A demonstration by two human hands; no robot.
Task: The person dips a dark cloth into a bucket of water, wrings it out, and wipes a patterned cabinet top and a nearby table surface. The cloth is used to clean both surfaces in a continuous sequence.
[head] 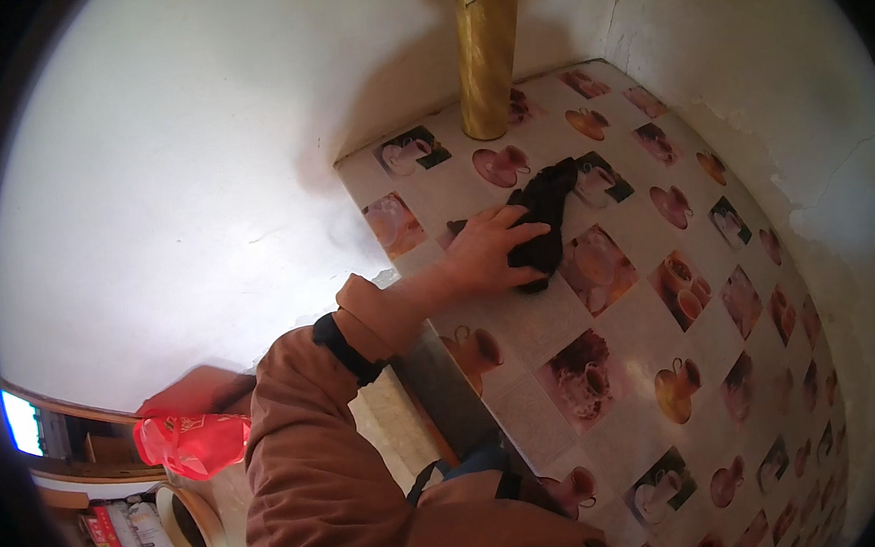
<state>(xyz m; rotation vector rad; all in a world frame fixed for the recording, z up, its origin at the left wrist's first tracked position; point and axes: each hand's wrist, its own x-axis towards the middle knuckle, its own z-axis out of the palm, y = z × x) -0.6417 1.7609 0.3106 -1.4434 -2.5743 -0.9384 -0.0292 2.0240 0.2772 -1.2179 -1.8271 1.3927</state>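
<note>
My left hand (pixel 490 254) lies palm down on a bunched black cloth (pixel 544 229), with its fingers curled over the near side. The cloth rests on a tabletop (pixel 624 371) whose surface is printed with cups and saucers. A dark band (pixel 346 348) circles the cuff of my brown sleeve (pixel 304 424). Beyond the cloth, a gold-coloured cylindrical post (pixel 490 60) meets the back part of the tabletop. My right hand is out of view.
White walls (pixel 176 177) with peeling patches border the tabletop at the back and right. At lower left, a red bag (pixel 196 442) sits near a round pale container (pixel 197 525) and several printed packages (pixel 142 543). A bright screen or opening (pixel 22 419) shows at the far left.
</note>
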